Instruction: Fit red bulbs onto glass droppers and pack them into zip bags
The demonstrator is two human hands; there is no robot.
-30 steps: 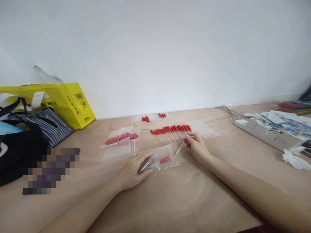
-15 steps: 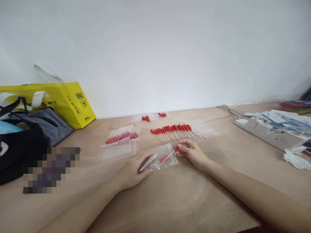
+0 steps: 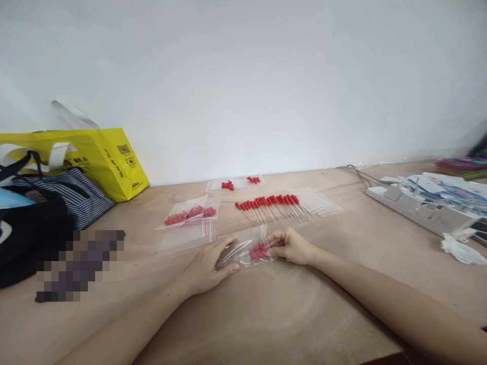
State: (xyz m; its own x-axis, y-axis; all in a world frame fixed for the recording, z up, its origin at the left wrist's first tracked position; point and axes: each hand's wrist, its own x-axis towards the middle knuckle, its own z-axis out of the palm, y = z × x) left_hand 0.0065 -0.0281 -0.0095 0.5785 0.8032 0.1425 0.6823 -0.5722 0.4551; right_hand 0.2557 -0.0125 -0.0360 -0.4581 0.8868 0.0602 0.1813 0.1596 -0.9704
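A small clear zip bag [image 3: 243,249] lies on the table between my hands, with red-tipped sticks [image 3: 258,254] inside. My left hand [image 3: 208,263] grips the bag's left end, its thumb at the near edge and its fingers at the far edge. At the right end, my right hand [image 3: 289,246] has thumb and fingers closed around the bag's mouth, at the red end of a stick; the exact contact is partly hidden. Just beyond lies a row of red-tipped wooden sticks [image 3: 268,204], side by side with their red ends pointing away from me.
Filled bags [image 3: 190,215] of red-tipped sticks overlap at left, beside flat zip bags [image 3: 184,238]. More red-tipped pieces [image 3: 228,185] lie near the wall. Flat bags [image 3: 321,201] sit right of the row. A yellow bag [image 3: 129,172] stands far left, a power strip [image 3: 403,210] at right.
My right hand has moved slightly left and down to the bag's mouth. The stick it held now lies with its red end inside the bag, beside another red tip.
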